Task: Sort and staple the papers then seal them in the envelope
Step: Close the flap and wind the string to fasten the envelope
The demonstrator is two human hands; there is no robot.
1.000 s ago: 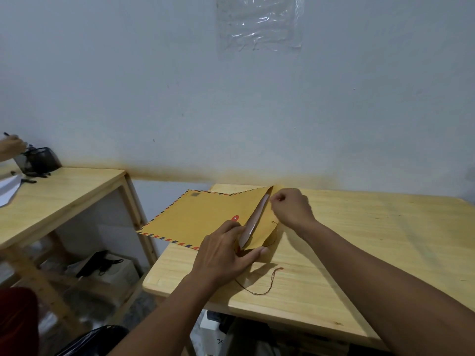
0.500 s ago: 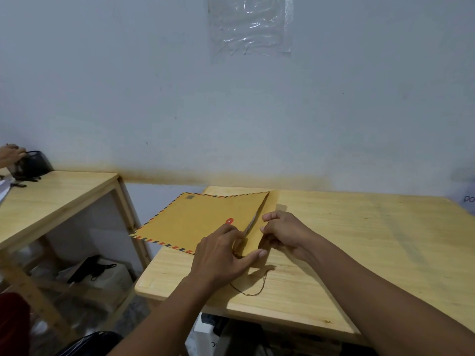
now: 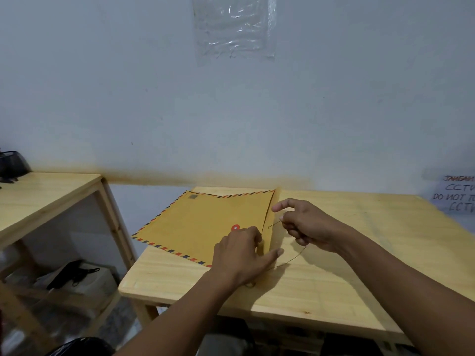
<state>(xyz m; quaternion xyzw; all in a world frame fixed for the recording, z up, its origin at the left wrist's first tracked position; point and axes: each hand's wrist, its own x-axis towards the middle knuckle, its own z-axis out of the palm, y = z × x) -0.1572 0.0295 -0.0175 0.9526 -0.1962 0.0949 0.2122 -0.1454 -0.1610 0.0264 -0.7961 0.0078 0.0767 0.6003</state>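
Note:
A brown envelope (image 3: 203, 224) with a red-and-blue striped border lies flat on the wooden table (image 3: 347, 278), its left corner over the table's edge. A red round fastener (image 3: 235, 228) sits near its flap, which is folded shut. My left hand (image 3: 243, 255) presses down on the flap end of the envelope. My right hand (image 3: 305, 226) pinches a thin dark string (image 3: 293, 260) that runs from the flap and loops over the table. No loose papers or stapler are visible.
A second wooden table (image 3: 38, 199) stands to the left with a black object (image 3: 11, 165) at its far corner. A gap separates the two tables. A handwritten paper sign (image 3: 457, 196) hangs at the right wall. A plastic sheet (image 3: 234, 27) is taped to the wall.
The flap went from raised to flat against the envelope. My right hand left the flap's top edge and took hold of the string, lifting it. My left hand stayed pressing.

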